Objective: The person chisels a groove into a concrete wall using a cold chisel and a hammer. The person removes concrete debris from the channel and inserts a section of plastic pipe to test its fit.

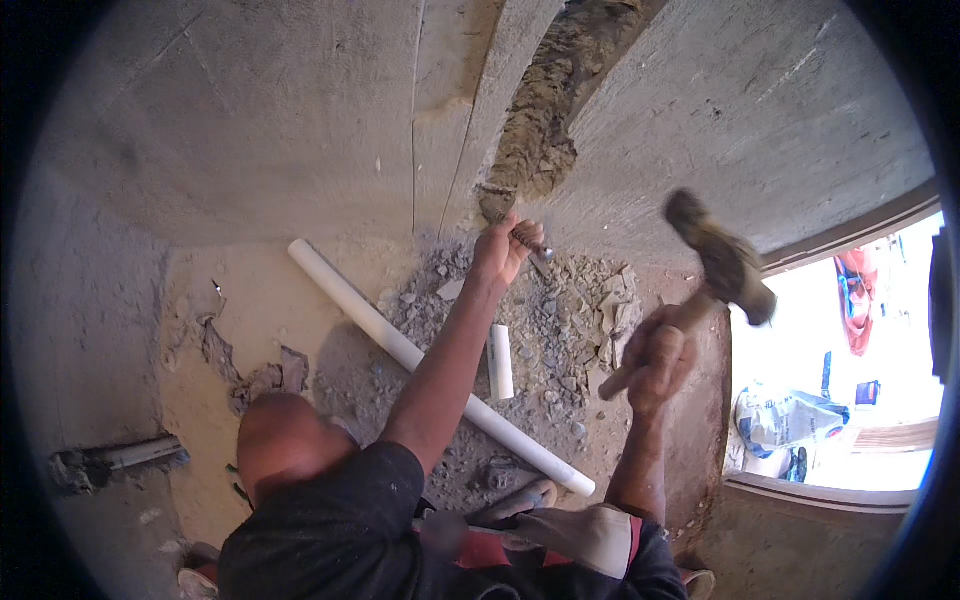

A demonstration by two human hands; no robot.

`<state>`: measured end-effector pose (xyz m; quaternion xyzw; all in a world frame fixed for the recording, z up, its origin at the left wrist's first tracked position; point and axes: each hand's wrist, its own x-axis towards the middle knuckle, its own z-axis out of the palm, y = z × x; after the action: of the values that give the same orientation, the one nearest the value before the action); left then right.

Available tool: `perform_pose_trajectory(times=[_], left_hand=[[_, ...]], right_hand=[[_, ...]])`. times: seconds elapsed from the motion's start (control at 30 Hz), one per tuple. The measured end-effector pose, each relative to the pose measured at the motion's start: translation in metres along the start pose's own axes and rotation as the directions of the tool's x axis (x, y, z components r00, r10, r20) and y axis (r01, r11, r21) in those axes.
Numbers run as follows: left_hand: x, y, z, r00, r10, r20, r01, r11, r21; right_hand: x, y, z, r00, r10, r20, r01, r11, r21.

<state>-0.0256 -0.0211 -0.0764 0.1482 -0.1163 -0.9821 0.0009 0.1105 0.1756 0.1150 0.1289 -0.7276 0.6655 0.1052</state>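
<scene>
My left hand (497, 252) is closed around a ribbed metal chisel (530, 240), at the lower end of a rough groove (540, 120) cut into the grey wall. The chisel's blunt end pokes out of the fist to the right; its working tip is hidden. Off to the right, my right hand (660, 362) grips the wooden handle of a heavy double-faced hammer (728, 262). The hammer head is raised, apart from the chisel, and slightly blurred.
Broken rubble (560, 330) covers the floor below the groove. A long white pipe (370, 318) lies diagonally under my left arm, beside a short white pipe piece (500, 362). At right, an opening (800, 483) shows a bag (790, 418). Another pipe (140, 453) projects at left.
</scene>
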Motion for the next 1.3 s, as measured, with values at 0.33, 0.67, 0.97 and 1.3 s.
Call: perform_pose_trajectory(times=[0.33, 0.67, 0.97, 1.3], left_hand=[[-0.018, 0.002, -0.004, 0.995, -0.046, 0.087, 0.043, 0.999, 0.030], [0.006, -0.005, -0.004, 0.979, 0.048, 0.198, 0.012, 0.957, -0.291], [0.009, -0.001, 0.004, 0.989, 0.059, 0.137, -0.024, 0.969, -0.246], [0.005, 0.001, 0.022, 0.996, 0.035, 0.077, -0.014, 0.966, -0.259]], right_hand=[[-0.015, 0.013, 0.014, 0.999, 0.052, -0.011, -0.051, 0.996, 0.068], [-0.013, 0.004, 0.006, 1.000, -0.004, -0.012, 0.004, 0.999, -0.038], [-0.007, -0.011, 0.003, 0.983, -0.162, -0.084, 0.156, 0.985, -0.079], [-0.007, 0.059, 0.018, 0.862, -0.495, 0.108, 0.484, 0.742, -0.463]])
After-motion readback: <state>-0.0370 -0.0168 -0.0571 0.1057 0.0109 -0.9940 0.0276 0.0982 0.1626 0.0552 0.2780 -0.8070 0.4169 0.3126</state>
